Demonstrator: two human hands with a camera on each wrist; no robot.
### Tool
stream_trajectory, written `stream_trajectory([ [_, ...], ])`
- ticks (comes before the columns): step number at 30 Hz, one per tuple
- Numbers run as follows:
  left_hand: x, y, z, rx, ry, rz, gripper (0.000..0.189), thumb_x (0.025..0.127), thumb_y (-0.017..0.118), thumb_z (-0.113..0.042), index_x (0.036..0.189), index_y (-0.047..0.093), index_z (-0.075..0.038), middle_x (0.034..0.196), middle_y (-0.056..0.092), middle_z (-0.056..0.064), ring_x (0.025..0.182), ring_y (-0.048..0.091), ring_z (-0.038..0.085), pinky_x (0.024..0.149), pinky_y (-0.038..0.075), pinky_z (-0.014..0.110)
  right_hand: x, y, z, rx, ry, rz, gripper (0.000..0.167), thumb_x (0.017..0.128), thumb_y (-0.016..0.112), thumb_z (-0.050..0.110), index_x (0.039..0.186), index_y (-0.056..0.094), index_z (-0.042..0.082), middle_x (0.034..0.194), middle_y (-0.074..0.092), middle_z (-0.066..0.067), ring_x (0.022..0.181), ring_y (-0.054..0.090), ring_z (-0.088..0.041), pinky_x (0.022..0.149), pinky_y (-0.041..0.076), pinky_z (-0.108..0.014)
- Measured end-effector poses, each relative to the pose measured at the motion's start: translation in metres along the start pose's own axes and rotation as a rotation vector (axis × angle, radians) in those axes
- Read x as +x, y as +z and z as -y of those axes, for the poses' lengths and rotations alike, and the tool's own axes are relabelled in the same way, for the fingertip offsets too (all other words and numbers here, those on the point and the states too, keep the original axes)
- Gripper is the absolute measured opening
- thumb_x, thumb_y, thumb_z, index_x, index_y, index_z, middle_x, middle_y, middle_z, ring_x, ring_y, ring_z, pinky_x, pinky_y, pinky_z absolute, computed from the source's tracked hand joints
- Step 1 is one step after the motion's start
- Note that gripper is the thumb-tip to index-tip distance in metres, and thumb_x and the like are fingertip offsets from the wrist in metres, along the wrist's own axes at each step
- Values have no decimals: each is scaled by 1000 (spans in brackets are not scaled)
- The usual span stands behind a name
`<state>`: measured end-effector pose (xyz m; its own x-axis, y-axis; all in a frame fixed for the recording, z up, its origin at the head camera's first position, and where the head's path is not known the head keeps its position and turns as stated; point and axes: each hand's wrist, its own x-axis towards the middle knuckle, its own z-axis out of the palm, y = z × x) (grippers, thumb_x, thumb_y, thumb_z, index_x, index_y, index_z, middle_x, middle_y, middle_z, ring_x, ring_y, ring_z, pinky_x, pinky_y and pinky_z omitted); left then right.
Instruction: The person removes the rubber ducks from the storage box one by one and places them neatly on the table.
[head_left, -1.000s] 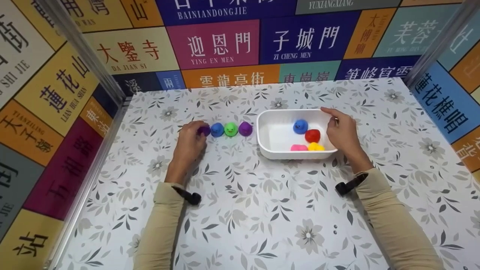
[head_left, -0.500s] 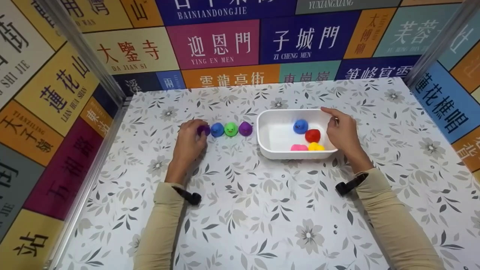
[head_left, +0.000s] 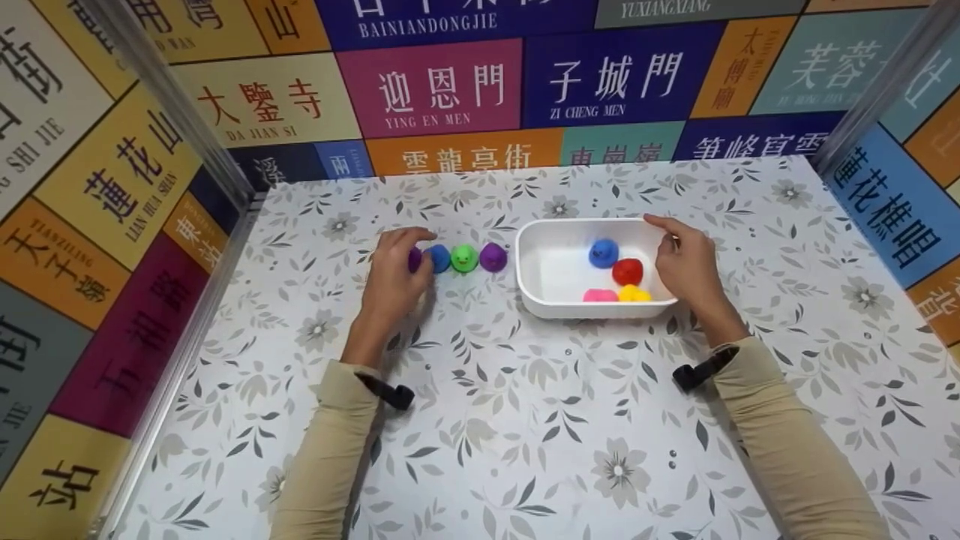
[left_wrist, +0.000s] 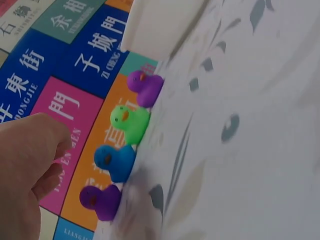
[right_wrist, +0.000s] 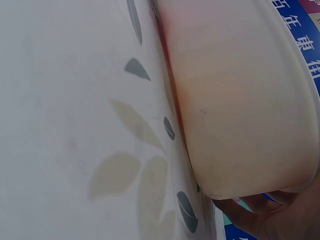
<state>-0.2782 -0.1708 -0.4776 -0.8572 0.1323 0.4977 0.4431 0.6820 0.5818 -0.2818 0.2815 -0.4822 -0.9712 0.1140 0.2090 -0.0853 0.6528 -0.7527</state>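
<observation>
Four small rubber ducks stand in a row: a purple duck [left_wrist: 101, 202], a blue duck [left_wrist: 116, 161], a green duck [head_left: 464, 259] and another purple duck [head_left: 493, 257]. My left hand [head_left: 397, 274] hovers at the row's left end, partly hiding the first two in the head view. In the left wrist view its loosely bent fingers are apart from the ducks and hold nothing. My right hand [head_left: 686, 262] grips the right end of a white plastic tub [head_left: 551, 309]. Inside lie a blue duck [head_left: 603, 253], a red piece [head_left: 628, 272], a pink piece [head_left: 600, 295] and a yellow piece [head_left: 634, 293].
A white tablecloth with grey leaves and flowers [head_left: 510, 435] covers the table. Colourful panels with lettering [head_left: 427, 86] stand behind it and along both sides. The tub sits just right of the duck row.
My left hand has come off the leftmost purple duck and shifted right, over the blue duck. The row of ducks stays in place. My right hand keeps its hold on the tub.
</observation>
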Motion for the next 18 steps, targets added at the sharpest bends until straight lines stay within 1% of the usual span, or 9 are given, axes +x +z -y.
stream_trajectory([
  [3, 2, 3, -10, -9, 28, 17, 25, 98, 69, -4, 122, 77, -9, 129, 75, 9, 129, 64, 29, 115, 51, 45, 0, 0, 0, 5, -1, 6, 54, 107, 40, 0, 151, 65, 16, 159, 60, -12, 132, 59, -32, 98, 45, -41],
  [6, 4, 8, -21, -8, 66, 29, 25, 99, 68, -4, 122, 77, -9, 127, 76, 9, 128, 65, 30, 114, 52, 44, 0, -1, 0, 10, 2, 14, 54, 107, 40, -1, 152, 65, 17, 160, 59, -13, 135, 58, -32, 104, 46, -46],
  [8, 5, 11, -28, -14, 91, 41, 24, 100, 69, -5, 122, 77, -9, 126, 76, 9, 126, 66, 29, 113, 52, 43, 0, -2, 1, 8, 6, 14, 54, 107, 40, 0, 151, 65, 17, 160, 59, -13, 137, 57, -32, 111, 48, -48],
  [10, 6, 14, -35, -22, 112, 57, 24, 100, 69, -5, 122, 78, -8, 125, 77, 9, 125, 66, 29, 112, 53, 42, -1, -2, 1, 5, 12, 15, 54, 107, 39, 0, 151, 65, 18, 160, 59, -12, 135, 57, -32, 109, 48, -47],
  [11, 6, 16, -39, -26, 120, 66, 24, 100, 69, -5, 122, 78, -8, 125, 77, 8, 125, 66, 29, 112, 53, 42, -1, -2, 1, 3, 12, 12, 54, 107, 39, 1, 151, 65, 18, 160, 59, -12, 133, 58, -32, 106, 49, -46],
  [13, 6, 19, -47, -34, 133, 88, 23, 100, 70, -5, 122, 78, -8, 125, 77, 9, 125, 66, 29, 112, 53, 42, -1, -2, 1, -6, 13, 9, 54, 107, 39, 2, 151, 65, 19, 160, 60, -11, 132, 58, -31, 103, 48, -40],
  [15, 7, 23, -54, -34, 136, 113, 24, 99, 70, -6, 122, 78, -8, 126, 77, 9, 126, 67, 29, 113, 53, 41, -1, -2, 1, -6, 13, 12, 54, 108, 39, 3, 152, 65, 19, 160, 59, -11, 128, 57, -32, 94, 43, -39],
  [17, 7, 27, -60, -30, 136, 136, 24, 100, 71, -7, 123, 78, -9, 126, 77, 8, 126, 67, 27, 113, 53, 40, -1, -1, 1, -6, 12, 13, 54, 107, 39, 3, 152, 65, 19, 160, 59, -11, 129, 57, -32, 96, 43, -40],
  [18, 7, 29, -63, -31, 139, 148, 24, 100, 71, -8, 123, 78, -10, 126, 77, 7, 125, 67, 26, 113, 54, 39, -1, -1, 1, -5, 13, 16, 54, 107, 39, 2, 152, 65, 19, 160, 59, -11, 131, 57, -32, 99, 44, -41],
])
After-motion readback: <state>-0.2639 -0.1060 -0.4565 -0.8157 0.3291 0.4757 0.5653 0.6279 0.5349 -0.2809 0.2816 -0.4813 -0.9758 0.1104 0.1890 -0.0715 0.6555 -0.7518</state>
